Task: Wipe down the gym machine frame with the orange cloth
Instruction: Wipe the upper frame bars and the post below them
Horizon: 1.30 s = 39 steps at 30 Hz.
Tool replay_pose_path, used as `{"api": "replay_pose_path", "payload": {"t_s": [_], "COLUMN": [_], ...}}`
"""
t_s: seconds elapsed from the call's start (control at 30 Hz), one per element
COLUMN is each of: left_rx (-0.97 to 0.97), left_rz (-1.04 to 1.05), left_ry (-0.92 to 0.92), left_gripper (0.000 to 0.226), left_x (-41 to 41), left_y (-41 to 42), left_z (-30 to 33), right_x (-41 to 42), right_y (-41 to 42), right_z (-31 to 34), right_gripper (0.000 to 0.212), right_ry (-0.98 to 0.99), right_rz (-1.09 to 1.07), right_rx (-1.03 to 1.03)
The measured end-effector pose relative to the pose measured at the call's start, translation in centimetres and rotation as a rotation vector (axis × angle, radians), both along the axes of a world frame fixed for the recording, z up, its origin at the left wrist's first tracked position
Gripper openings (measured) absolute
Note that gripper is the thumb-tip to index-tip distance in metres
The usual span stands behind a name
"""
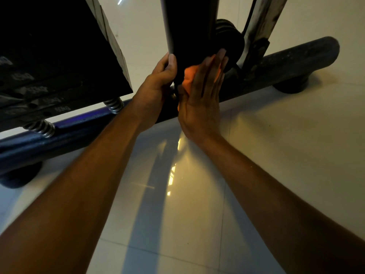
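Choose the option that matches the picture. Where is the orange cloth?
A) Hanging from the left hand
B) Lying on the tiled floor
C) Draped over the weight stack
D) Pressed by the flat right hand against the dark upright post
D: the orange cloth shows between the straight-fingered right hand and the dark upright post, while the left hand grips the post's edge.

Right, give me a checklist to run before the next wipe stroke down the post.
1. Cloth against post: ok, pressed flat by right hand.
2. Right fingers straight, not bunched: ok.
3. Left hand steadying the post's edge: ok.
4. Path down to the base bar: cannot tell, hands hide it.
5. Clear of weight stack and springs: ok.
6. Cloth clean enough: cannot tell.
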<state>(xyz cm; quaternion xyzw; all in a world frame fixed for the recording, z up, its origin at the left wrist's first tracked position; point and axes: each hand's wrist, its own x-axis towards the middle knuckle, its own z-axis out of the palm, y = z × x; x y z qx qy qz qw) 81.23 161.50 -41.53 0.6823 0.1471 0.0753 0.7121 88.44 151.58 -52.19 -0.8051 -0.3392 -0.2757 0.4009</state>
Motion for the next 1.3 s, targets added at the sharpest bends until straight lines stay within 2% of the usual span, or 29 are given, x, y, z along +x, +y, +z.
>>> {"api": "replay_pose_path", "payload": {"t_s": [0.07,0.17,0.23,0.3,0.37,0.43,0.5,0.6,0.63,0.7,0.8,0.83,0.87,0.97,1.03,1.17,1.23,1.3], "left_rx": [0.006,0.049,0.058,0.062,0.044,0.044,0.041,0.005,0.011,0.014,-0.016,-0.028,-0.032,-0.002,0.011,0.039,0.024,0.017], "left_rz": [-0.006,-0.022,-0.017,-0.005,-0.003,-0.017,-0.023,-0.041,-0.038,-0.038,-0.055,-0.056,-0.057,-0.075,-0.076,-0.054,-0.053,-0.048], "left_ry": [-0.001,-0.019,-0.011,0.004,0.017,0.015,-0.004,-0.035,-0.034,-0.019,-0.023,-0.029,-0.038,-0.046,-0.041,-0.048,-0.038,-0.029], "left_gripper": [0.034,0.037,0.035,0.032,0.03,0.03,0.033,0.04,0.039,0.031,0.024,0.026,0.028,0.039,0.052,0.052,0.045,0.043], "left_x": [-0.1,-0.2,-0.3,-0.2,-0.1,0.0,0.1,0.0,0.0,0.0,0.0,0.1,0.1,0.4,0.5,0.3,0.4,0.5], "left_y": [0.1,0.2,0.0,-0.1,0.0,0.3,0.5,0.7,0.6,0.6,0.6,0.7,0.8,1.3,1.6,1.4,1.3,1.5], "left_z": [0.3,0.3,0.3,0.3,0.3,0.2,0.0,-0.3,-0.3,-0.6,-1.0,-1.2,-1.3,-1.3,-1.5,-1.7,-1.7,-1.6], "right_x": [-0.2,-0.9,-1.9,-3.2,-4.1,-4.4,-3.7,-1.8,-1.5,-2.2,-4.4,-4.7,-4.6,-3.2,-2.5,-1.9,-0.8,-0.1], "right_y": [0.0,-1.4,-1.5,0.2,2.2,2.9,2.1,-0.6,-1.2,-0.6,3.0,3.7,3.8,1.1,-0.7,0.3,1.0,0.7], "right_z": [-0.4,-3.9,-5.0,-3.7,-1.6,-1.0,-2.4,-5.3,-5.6,-4.8,-2.2,-1.6,-1.7,-4.5,-5.6,-2.5,-0.9,-1.1], "right_gripper": [0.097,0.098,0.09,0.082,0.086,0.09,0.09,0.094,0.095,0.088,0.088,0.091,0.093,0.093,0.09,0.083,0.088,0.088], "right_ry": [-0.001,0.02,0.097,0.245,0.418,0.489,0.374,0.082,0.059,0.13,0.445,0.497,0.488,0.219,0.121,0.18,0.117,0.058], "right_rz": [-0.007,-0.007,0.001,-0.014,-0.048,-0.085,-0.103,-0.078,-0.064,-0.045,-0.101,-0.127,-0.145,-0.123,-0.064,-0.009,-0.019,-0.027], "right_rx": [-0.019,-0.173,-0.183,-0.002,0.225,0.3,0.164,-0.181,-0.243,-0.17,0.223,0.289,0.28,-0.077,-0.187,-0.001,0.052,0.017]}}
